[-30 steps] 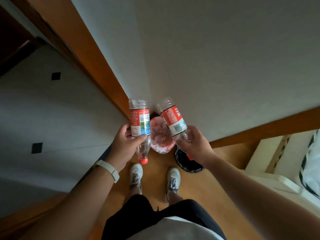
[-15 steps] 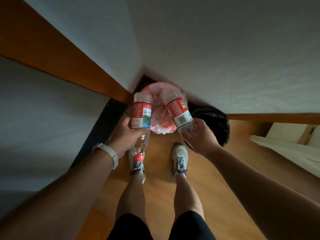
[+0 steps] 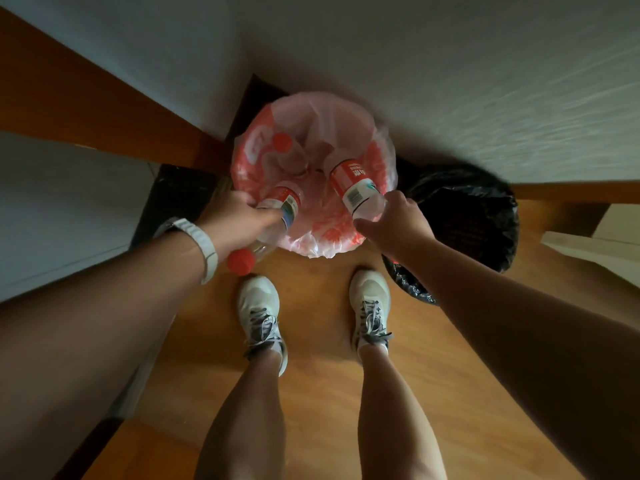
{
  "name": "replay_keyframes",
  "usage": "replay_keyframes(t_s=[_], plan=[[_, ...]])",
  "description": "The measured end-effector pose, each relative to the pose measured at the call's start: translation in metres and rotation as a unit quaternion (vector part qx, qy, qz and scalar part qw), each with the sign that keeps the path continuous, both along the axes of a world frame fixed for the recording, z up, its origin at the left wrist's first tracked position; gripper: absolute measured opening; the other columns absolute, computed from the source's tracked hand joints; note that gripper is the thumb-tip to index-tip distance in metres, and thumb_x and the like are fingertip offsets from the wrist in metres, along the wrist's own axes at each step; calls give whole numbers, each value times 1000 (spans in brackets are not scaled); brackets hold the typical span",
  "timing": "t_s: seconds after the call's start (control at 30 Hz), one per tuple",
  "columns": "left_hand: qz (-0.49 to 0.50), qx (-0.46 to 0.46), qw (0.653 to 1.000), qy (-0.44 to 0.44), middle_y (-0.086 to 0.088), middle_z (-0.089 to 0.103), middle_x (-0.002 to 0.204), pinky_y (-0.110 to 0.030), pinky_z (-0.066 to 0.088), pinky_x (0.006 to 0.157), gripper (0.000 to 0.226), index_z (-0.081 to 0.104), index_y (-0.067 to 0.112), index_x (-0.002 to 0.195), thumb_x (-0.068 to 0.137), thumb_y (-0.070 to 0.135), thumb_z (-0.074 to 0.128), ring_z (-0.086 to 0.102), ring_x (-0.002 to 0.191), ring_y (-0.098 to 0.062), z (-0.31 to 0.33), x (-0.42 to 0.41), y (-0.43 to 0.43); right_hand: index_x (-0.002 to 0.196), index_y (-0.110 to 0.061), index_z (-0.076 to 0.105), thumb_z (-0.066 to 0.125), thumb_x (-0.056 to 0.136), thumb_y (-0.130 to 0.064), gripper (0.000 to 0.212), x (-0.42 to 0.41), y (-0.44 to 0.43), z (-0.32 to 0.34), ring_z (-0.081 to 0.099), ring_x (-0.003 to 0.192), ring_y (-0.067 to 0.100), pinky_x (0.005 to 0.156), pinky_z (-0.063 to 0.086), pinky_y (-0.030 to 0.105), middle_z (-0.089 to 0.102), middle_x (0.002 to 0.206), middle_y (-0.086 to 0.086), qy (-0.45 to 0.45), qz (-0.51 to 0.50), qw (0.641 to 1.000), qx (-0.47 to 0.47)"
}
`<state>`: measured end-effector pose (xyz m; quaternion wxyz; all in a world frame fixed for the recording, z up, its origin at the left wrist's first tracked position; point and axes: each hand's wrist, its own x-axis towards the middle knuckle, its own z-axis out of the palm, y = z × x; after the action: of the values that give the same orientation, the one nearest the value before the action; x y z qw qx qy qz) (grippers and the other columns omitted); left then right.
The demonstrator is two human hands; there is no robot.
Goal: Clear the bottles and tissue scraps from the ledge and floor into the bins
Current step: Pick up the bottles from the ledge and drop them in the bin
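Over the round pink-bagged bin, the left hand grips a clear red-labelled plastic bottle; the right hand clasps the second bottle; both probably light, crushable and slick, best held near the stiffer neck.

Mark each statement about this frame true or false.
1. The left hand has a grip on the left bottle. True.
2. That bottle's cap is blue. False: it is red.
3. The right bottle is over the black bin. False: it is over the pink bin.
4. The black bin stands right of the pink bin. True.
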<state>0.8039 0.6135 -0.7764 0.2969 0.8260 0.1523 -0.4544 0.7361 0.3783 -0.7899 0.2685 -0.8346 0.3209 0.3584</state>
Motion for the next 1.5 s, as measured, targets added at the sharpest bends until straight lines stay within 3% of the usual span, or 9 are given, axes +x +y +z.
replay_keyframes(t_s=[0.13, 0.27, 0.4, 0.63, 0.8, 0.93, 1.17, 1.33, 1.5], plan=[[-7, 8, 1000, -9, 2, 69, 88, -25, 48, 61, 36, 67, 18, 99, 76, 44, 72, 66, 77, -16, -19, 8, -4, 143, -18, 35, 71, 78, -48, 80, 10, 7, -13, 51, 89, 19, 64, 43, 28, 45, 113, 4, -30, 7, 1000, -4], [-15, -1, 1000, -18, 0, 69, 85, -27, 49, 63, 32, 66, 18, 94, 78, 45, 73, 67, 75, -20, -19, 11, -2, 144, -19, 34, 72, 77, -52, 84, 22, 16, -14, 58, 97, 24, 73, 55, 37, 47, 121, 7, -59, 14, 998, -12], [-32, 33, 998, -44, -2, 69, 90, -37, 57, 78, 31, 67, 17, 99, 82, 43, 66, 66, 80, -24, -11, 15, 1, 140, -19, 40, 72, 74, -53, 81, 26, 20, -10, 57, 103, 24, 84, 54, 40, 49, 126, 6, -60, 27, 998, -1], [-57, 61, 995, -57, -8, 68, 86, -39, 57, 78, 40, 66, 14, 89, 77, 51, 60, 66, 77, -28, -22, 26, -10, 129, -26, 48, 61, 73, -54, 64, 14, 26, -5, 60, 97, 24, 81, 55, 42, 55, 116, 1, -84, 46, 995, 42], [-41, 4, 995, -88, -3, 68, 94, -36, 53, 82, 23, 66, 16, 98, 87, 35, 59, 64, 88, -24, -23, 10, -13, 131, -25, 50, 50, 81, -59, 61, -7, 27, 10, 53, 111, 26, 82, 50, 40, 52, 127, 1, -156, 168, 973, 37], [-95, -31, 984, -150, 1, 66, 106, -28, 46, 78, 24, 64, 21, 112, 90, 30, 61, 61, 93, -18, 9, -14, -2, 136, -23, 47, 43, 86, -58, 62, -13, 29, 35, 52, 113, 29, 84, 46, 39, 55, 124, 4, -182, 230, 956, 9], [-219, -82, 927, -293, -4, 61, 120, -41, 48, 92, 42, 57, 14, 127, 89, 30, 65, 55, 111, -23, 98, -21, 20, 124, -22, 55, 44, 86, -51, 50, -6, 33, 112, 55, 111, 27, 85, 47, 41, 57, 125, 1, -239, 264, 934, -38], [-281, -76, 881, -373, -5, 58, 127, -36, 46, 93, 45, 56, 13, 129, 88, 32, 63, 54, 115, -24, 188, -13, 16, 123, -22, 57, 44, 85, -51, 50, 2, 33, 198, 55, 114, 31, 88, 49, 46, 57, 128, 3, -261, 271, 925, -62], [-345, -65, 839, -417, -10, 55, 129, -40, 43, 94, 47, 55, 11, 131, 90, 36, 58, 51, 116, -29, 279, -12, 15, 128, -20, 55, 52, 88, -45, 48, -1, 37, 299, 51, 119, 30, 93, 45, 45, 54, 132, 6, -248, 272, 925, -91]])
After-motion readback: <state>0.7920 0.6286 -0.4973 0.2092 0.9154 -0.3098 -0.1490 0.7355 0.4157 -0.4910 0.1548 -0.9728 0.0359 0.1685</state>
